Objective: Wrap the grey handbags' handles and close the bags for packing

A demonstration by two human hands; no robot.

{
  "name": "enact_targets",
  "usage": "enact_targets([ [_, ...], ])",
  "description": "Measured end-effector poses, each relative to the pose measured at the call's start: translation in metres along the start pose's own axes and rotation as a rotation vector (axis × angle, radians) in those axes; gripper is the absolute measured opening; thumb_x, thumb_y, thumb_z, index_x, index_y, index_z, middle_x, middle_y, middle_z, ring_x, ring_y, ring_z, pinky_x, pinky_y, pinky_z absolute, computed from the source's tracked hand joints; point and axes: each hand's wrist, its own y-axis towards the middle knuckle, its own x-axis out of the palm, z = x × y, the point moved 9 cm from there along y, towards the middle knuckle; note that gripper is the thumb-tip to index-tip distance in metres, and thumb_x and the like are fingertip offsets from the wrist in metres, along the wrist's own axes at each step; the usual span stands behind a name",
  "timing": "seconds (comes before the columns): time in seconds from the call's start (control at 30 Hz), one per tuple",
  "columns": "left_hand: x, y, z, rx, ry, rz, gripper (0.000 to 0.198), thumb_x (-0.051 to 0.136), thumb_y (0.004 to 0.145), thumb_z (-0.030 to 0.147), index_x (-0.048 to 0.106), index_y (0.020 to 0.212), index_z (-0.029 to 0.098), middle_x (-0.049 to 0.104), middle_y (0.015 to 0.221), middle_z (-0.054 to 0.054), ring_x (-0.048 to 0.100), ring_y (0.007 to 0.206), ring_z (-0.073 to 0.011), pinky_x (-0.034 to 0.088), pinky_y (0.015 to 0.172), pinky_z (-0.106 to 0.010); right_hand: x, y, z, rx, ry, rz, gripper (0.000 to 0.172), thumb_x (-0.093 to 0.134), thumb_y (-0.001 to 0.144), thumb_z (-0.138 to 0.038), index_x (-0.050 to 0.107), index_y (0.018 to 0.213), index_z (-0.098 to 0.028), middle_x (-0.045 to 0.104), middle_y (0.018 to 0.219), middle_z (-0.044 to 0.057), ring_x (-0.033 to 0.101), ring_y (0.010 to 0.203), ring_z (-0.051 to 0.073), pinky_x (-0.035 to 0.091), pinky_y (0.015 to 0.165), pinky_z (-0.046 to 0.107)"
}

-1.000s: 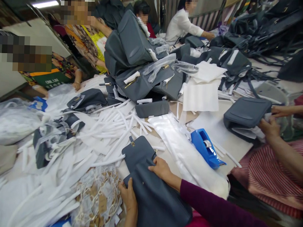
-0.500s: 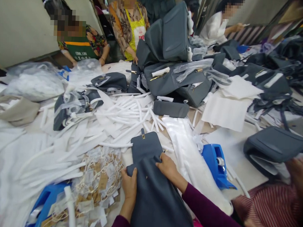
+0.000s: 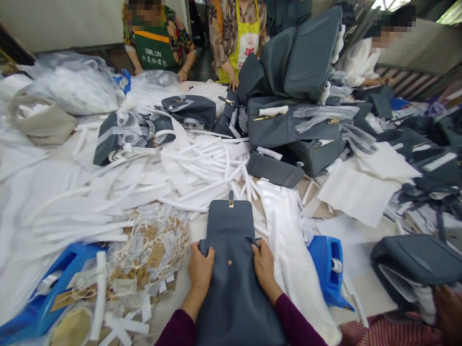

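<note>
Both hands grip the dark grey bag [image 3: 231,274] at its top corners, left hand [image 3: 200,267] and right hand [image 3: 263,265] closed on the edges, flap [image 3: 229,218] open flat on the tabletop [image 3: 367,283]; next move likely needs folding flap onto snap.

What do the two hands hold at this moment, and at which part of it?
Both hold the dark grey bag with its flap open. The left hand grips its upper left edge, the right hand its upper right edge, just below the flap.
</note>
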Motion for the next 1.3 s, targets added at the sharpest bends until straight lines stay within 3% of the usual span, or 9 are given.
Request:
enact_targets([
  [0.27, 0.004, 0.001, -0.001, 0.077, -0.05, -0.008, 0.022, 0.046, 0.091, 0.033, 0.047, 0.105, 0.016, 0.066, 0.087, -0.008, 0.065, 0.076, -0.0217, 0.044, 0.066, -0.03, -0.006, -0.007, 0.001, 0.004, -0.024, 0.057, 0.018, 0.033, 0.09, -0.038, 0.038, 0.08, -0.024, 0.051, 0.078, 0.002, 0.051, 0.074, 0.021, 0.04, 0.071, 0.033],
  [0.47, 0.004, 0.003, -0.003, 0.069, -0.023, -0.005, 0.026, 0.048, 0.09, 0.036, 0.047, 0.105, 0.015, 0.066, 0.089, -0.011, 0.066, 0.078, -0.0237, 0.044, 0.066, -0.031, 0.001, 0.006, 0.0, 0.091, -0.212, -0.19, 0.011, 0.039, 0.089, -0.031, 0.045, 0.085, -0.022, 0.062, 0.083, 0.006, 0.06, 0.081, 0.022, 0.04, 0.069, 0.031],
  [0.67, 0.004, 0.003, 0.0, 0.083, 0.018, -0.001, 0.031, 0.048, 0.09, 0.039, 0.046, 0.108, 0.014, 0.067, 0.092, -0.013, 0.067, 0.081, -0.0262, 0.044, 0.067, -0.031, 0.0, 0.011, -0.019, 0.167, -0.544, -0.264, 0.022, 0.041, 0.088, -0.021, 0.053, 0.103, -0.012, 0.066, 0.101, 0.017, 0.065, 0.092, 0.027, 0.04, 0.071, 0.033],
  [0.83, 0.005, 0.003, 0.004, 0.087, 0.081, 0.004, 0.037, 0.05, 0.089, 0.044, 0.046, 0.108, 0.013, 0.068, 0.091, -0.013, 0.067, 0.081, -0.0281, 0.044, 0.066, -0.032, 0.0, 0.002, -0.026, 0.146, -0.615, -0.178, 0.028, 0.031, 0.091, -0.016, 0.051, 0.109, -0.009, 0.064, 0.105, 0.021, 0.064, 0.096, 0.03, 0.041, 0.07, 0.034],
  [1.1, 0.01, 0.005, 0.007, 0.103, 0.089, 0.006, 0.034, 0.05, 0.088, 0.046, 0.048, 0.102, 0.015, 0.068, 0.084, -0.01, 0.067, 0.076, -0.0272, 0.042, 0.062, -0.031, 0.006, 0.005, 0.016, 0.168, -0.469, -0.105, 0.025, 0.024, 0.09, -0.011, 0.047, 0.097, -0.017, 0.065, 0.085, 0.009, 0.063, 0.076, 0.022, 0.034, 0.061, 0.03],
  [1.3, 0.008, 0.009, 0.008, 0.122, 0.048, 0.028, 0.027, 0.051, 0.088, 0.043, 0.05, 0.096, 0.017, 0.067, 0.08, -0.008, 0.065, 0.073, -0.0253, 0.044, 0.063, -0.031, 0.007, 0.006, 0.022, 0.125, -0.329, 0.008, 0.022, 0.026, 0.089, -0.013, 0.047, 0.095, -0.019, 0.061, 0.076, 0.004, 0.06, 0.07, 0.02, 0.035, 0.063, 0.03],
])
